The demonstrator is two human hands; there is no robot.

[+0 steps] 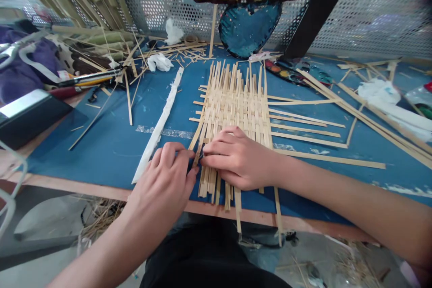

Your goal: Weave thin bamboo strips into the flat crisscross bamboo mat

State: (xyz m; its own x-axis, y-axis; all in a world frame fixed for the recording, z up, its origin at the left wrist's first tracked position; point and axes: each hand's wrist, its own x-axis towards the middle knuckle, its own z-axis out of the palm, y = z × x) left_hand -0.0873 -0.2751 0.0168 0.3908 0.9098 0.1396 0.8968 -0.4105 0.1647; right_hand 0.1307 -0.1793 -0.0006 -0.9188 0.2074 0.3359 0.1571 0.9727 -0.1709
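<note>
A partly woven mat of pale bamboo strips [232, 108] lies on the blue tabletop, its loose ends sticking out on all sides. At its lower left corner my left hand [168, 166] pinches a bamboo strip [198, 150] between thumb and forefinger. My right hand [236, 157] rests over the lower part of the weave, its fingers bent and bearing on the strips by the left edge. The palm hides the strips under it, and I cannot tell whether those fingertips grip one. Left of the mat lies a long white strip [162, 121].
Loose bamboo strips [378, 119] lie to the right, near a paint palette [293, 72]. A blue heart-shaped piece [249, 29] and a black phone-like slab [312, 22] lean against the perforated screen. Scraps, crumpled tissue [159, 62] and a dark box [32, 114] sit left.
</note>
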